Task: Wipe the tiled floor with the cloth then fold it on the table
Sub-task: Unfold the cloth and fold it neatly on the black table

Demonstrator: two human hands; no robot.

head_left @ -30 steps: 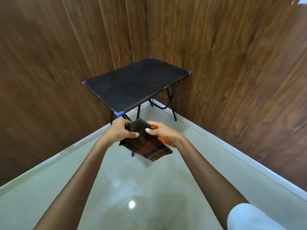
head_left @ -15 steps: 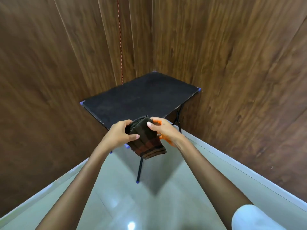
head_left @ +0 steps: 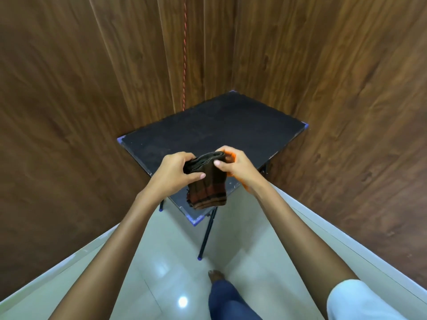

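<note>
Gripping cloth [head_left: 208, 188] over table [head_left: 219, 125]: left hand [head_left: 173, 174], right hand [head_left: 238, 167]

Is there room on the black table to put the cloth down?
Yes. The whole black table top is bare, from the hands back to the corner where the wooden walls meet, by the red cord. It is only crowded at the near edge, where the left hand and right hand hold the folded cloth.
</note>
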